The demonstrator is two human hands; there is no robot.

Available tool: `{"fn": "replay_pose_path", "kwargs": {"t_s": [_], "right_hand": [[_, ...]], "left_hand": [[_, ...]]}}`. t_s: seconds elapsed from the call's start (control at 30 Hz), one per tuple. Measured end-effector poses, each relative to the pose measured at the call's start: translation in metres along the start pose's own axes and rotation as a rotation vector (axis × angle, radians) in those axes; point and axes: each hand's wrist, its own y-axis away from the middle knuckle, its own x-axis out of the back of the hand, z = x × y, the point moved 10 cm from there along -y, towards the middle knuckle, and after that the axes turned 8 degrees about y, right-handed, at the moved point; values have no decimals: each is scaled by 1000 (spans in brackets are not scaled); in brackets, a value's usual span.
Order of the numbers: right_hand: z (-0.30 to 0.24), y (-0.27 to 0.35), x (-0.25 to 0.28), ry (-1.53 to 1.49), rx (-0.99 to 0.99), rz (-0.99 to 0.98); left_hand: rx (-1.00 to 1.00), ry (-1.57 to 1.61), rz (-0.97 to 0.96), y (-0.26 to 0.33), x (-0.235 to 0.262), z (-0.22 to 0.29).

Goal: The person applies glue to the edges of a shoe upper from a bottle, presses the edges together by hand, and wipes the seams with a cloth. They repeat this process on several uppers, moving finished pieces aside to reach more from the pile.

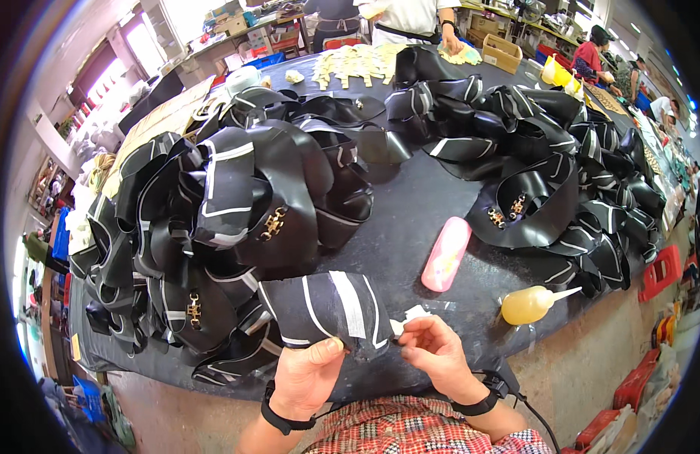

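Observation:
My left hand (308,372) grips the near edge of a black leather-like piece (325,309), thumb on top. White strips run across its face, a broad one in the middle. At the piece's right edge, my right hand (443,362) has thumb and fingertips pinched on a small crumpled white strip (412,315). Whether that strip is still joined to the piece I cannot tell. To the left rises a big heap of black pieces (240,181) with white edge strips, some bearing gold-coloured metal fittings (274,223).
Beyond my right hand lie a pink rounded case (447,253) and a squeeze bottle (527,306) of yellow liquid with a pointed nozzle. Another heap of black pieces (527,197) covers the table's right side. Pale cut pieces (357,64) lie at the far end, where a co-worker (414,26) stands.

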Motion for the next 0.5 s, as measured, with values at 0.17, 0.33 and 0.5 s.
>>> {"fn": "replay_pose_path", "kwargs": {"t_s": [0.17,0.33,0.5], "right_hand": [[-63,-8,8,128,307,120],[-76,-12,-66,425,0,-372],[-52,-11,-38,-136,-179,-261]], "left_hand": [[183,-46,-82,7,-2,-1],[506,-255,-127,11,-16,-18],[561,-275,-138,4,-20,-38]]}}
